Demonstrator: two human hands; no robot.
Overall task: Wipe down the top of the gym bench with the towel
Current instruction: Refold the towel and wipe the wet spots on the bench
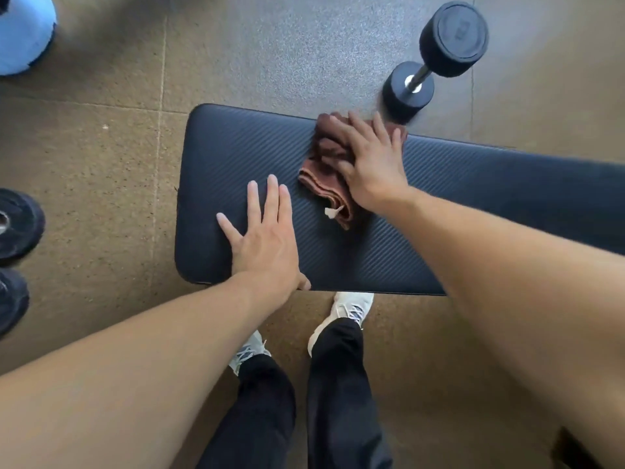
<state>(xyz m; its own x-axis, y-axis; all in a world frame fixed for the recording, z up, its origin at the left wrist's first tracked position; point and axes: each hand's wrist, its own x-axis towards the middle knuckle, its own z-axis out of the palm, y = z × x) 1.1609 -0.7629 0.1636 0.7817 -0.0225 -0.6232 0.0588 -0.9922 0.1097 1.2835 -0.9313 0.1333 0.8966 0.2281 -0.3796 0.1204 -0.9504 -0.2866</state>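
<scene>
A dark padded gym bench with a ribbed top runs from the middle of the view off to the right. A folded brown towel with a white tag lies on its far half. My right hand presses flat on the towel, fingers spread over its bunched far end near the bench's back edge. My left hand rests flat on the bare bench pad near the front left, fingers apart, thumb hooked over the near edge.
A black dumbbell stands on the floor just behind the bench. Black weight plates lie at the left edge, a light blue object at the top left. My feet in white shoes stand under the bench's near edge.
</scene>
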